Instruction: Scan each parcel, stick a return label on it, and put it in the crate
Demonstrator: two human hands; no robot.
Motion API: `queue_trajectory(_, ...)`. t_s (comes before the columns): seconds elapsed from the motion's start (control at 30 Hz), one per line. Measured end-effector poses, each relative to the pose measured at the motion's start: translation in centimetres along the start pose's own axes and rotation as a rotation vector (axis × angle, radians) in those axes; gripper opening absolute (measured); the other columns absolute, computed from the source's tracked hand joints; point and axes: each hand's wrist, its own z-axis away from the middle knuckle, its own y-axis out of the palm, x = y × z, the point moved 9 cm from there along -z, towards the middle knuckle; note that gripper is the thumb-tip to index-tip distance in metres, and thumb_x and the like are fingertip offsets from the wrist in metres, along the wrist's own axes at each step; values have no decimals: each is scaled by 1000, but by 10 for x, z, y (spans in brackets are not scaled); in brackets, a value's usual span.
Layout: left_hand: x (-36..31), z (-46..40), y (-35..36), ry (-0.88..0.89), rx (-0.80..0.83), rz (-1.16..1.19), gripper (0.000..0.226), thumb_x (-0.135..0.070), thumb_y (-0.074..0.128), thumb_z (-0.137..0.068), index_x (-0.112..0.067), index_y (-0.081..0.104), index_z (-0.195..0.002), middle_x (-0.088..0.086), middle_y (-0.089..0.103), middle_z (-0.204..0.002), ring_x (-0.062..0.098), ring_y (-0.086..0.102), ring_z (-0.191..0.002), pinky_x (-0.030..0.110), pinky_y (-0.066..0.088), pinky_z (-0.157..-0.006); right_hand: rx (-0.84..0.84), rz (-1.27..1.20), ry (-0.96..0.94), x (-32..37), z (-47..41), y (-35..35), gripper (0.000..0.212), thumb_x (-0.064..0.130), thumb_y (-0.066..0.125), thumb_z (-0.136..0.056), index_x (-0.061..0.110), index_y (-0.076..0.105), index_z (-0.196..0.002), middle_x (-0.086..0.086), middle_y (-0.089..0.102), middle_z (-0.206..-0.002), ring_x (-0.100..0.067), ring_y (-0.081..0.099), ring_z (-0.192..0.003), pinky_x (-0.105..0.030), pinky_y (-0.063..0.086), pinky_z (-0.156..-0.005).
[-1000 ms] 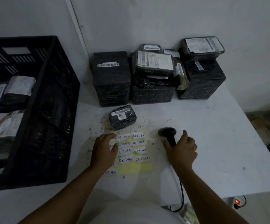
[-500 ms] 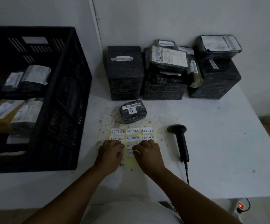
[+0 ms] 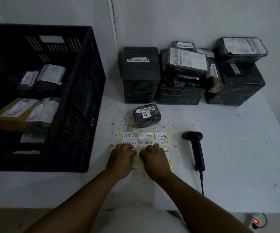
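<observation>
Stayed side by side over the yellow label sheet (image 3: pixel 146 143) since half a second before, left hand (image 3: pixel 121 159) and right hand (image 3: pixel 153 159), fingers curled at a sticker in the third row; grip itself hidden, impossible to tell. Lay just beyond the sheet, small parcel (image 3: pixel 146 115) marked B. Rested right of the sheet, untouched, scanner (image 3: pixel 194 147). Stood at far left, black crate (image 3: pixel 78 105).

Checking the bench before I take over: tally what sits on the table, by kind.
Crate: 1
Scanner: 1
Sheet of RETURN labels: 1
Parcels outside the crate: 8 that can be told apart; the back pile may hide more
Total: 11
</observation>
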Motion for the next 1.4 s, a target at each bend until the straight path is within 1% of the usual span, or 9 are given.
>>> queue_trajectory(0.17, 1, 3, 0, -6, -19, 31, 29, -18, 61, -92, -21, 72, -119, -6, 58, -133, 20, 46, -124, 33, 42, -103, -70, -72, 10, -14, 14, -13, 8, 15, 65, -86, 22, 62, -88, 1, 57, -87, -20, 47, -79, -31, 36, -66)
queue_trajectory(0.53, -1, 3, 0, -27, -40, 43, 32, -18, 71, -84, -21, 74, -116, -6, 60, -129, 20, 48, -121, 35, 45, -102, -188, -256, 6, -34, 39, -37, 13, 2, 64, -87, 12, 62, -95, -5, 57, -96, -23, 49, -84, -37, 46, -69)
queue_trajectory(0.77, 0, 2, 1, -57, -15, 19, 34, -20, 70, -86, -21, 72, -120, -9, 57, -133, 17, 45, -125, 32, 42, -105, -186, -572, 107, -54, 49, -42, 12, 7, 51, -99, 18, 50, -94, 6, 51, -94, -5, 50, -82, -14, 42, -67)
queue_trajectory(0.9, -2, 2, 1, -64, 4, 11, 35, -20, 69, -86, -21, 71, -122, -8, 57, -135, 17, 44, -125, 29, 40, -106, -229, -695, 190, -70, 55, -49, 11, 8, 49, -101, 17, 50, -95, 6, 57, -92, -9, 56, -83, -22, 45, -66)
queue_trajectory(1.0, 1, 2, -2, -121, 26, 49, 31, -18, 68, -85, -24, 70, -115, -6, 61, -125, 15, 49, -118, 29, 45, -99, -253, -741, 173, -70, 55, -59, 10, 11, 53, -100, 20, 53, -98, 8, 62, -98, -13, 61, -89, -26, 49, -69)
queue_trajectory(1.1, -7, 1, -17, -94, -60, 58, 22, -10, 66, -83, -24, 70, -99, -6, 65, -107, 15, 55, -106, 28, 49, -87, -294, -770, 162, -67, 52, -71, 10, 17, 58, -95, 25, 54, -98, 10, 64, -109, -11, 61, -103, -21, 49, -78)
queue_trajectory(1.17, -24, -1, -33, -15, -174, 130, 17, -8, 66, -85, -21, 70, -95, -8, 65, -101, 12, 55, -99, 22, 46, -81, -298, -775, 172, -65, 44, -78, 11, 23, 60, -91, 30, 51, -94, 12, 66, -115, -5, 60, -108, -14, 47, -80)
queue_trajectory(1.23, -45, -8, -49, 29, -223, 304, 12, -15, 64, -91, -24, 69, -98, -15, 64, -98, 1, 56, -91, 13, 44, -76, -271, -767, 161, -60, 33, -82, 10, 27, 58, -90, 30, 49, -91, 14, 68, -111, -2, 62, -103, -18, 49, -80)
queue_trajectory(1.4, -77, -35, -63, -31, -77, 706, 15, -42, 72, -85, -40, 67, -99, -24, 67, -93, -2, 65, -83, 10, 49, -65, -176, -758, 57, -38, 8, -85, 10, 16, 59, -96, 21, 50, -94, 10, 68, -88, -6, 66, -86, -33, 55, -72)
